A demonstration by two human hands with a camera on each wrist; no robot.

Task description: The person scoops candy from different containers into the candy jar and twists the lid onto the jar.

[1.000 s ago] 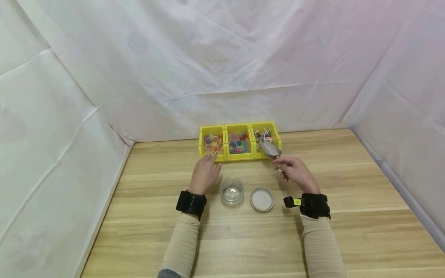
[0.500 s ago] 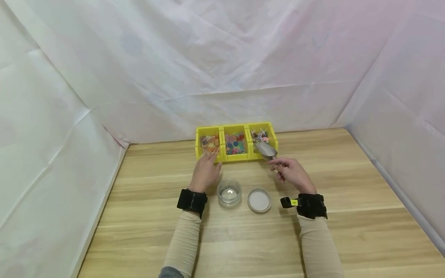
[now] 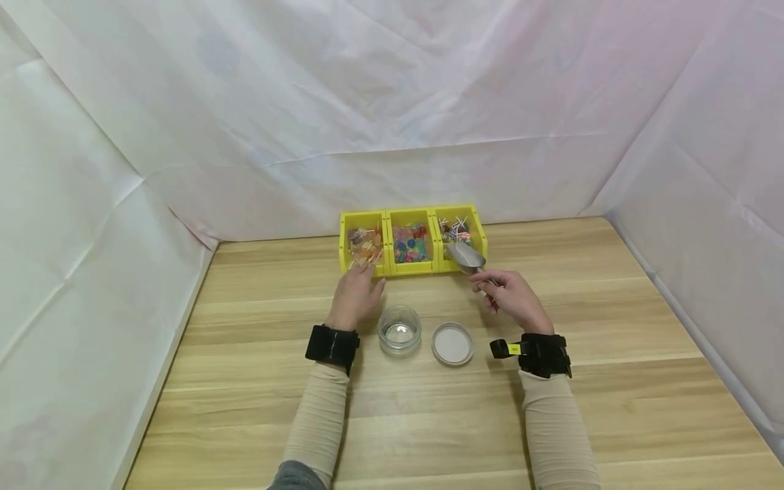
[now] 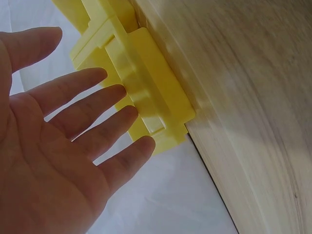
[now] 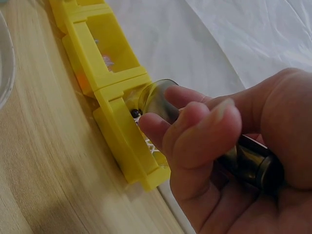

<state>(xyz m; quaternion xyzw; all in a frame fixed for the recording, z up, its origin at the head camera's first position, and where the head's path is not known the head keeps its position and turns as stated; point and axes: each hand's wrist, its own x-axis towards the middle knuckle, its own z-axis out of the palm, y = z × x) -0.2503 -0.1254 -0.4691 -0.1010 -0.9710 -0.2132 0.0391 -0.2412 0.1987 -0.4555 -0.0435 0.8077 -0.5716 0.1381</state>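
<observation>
My right hand (image 3: 511, 296) grips the handle of a metal scoop (image 3: 467, 257), whose bowl lies over the front of the right yellow bin (image 3: 480, 235). White-stemmed lollipops (image 3: 456, 231) fill that bin. In the right wrist view my fingers curl round the scoop's dark handle (image 5: 253, 165). My left hand (image 3: 355, 297) has its fingers stretched at the front edge of the left yellow bin (image 3: 344, 238), which holds orange lollipops (image 3: 366, 243). From the left wrist view its fingers look straight and spread, with nothing in them; whether they touch the bin, I cannot tell.
Between the two sits a middle yellow bin (image 3: 413, 269) of colourful candies (image 3: 412, 245). Nearer me a clear jar (image 3: 399, 331) stands on the wooden table (image 3: 429, 422), a round lid (image 3: 452, 344) to its right. White cloth (image 3: 392, 102) hangs behind and at both sides.
The whole scene shifts slightly left and, lately, up in the head view. Both hands stay almost in place relative to the bins; the scoop remains over the right bin.
</observation>
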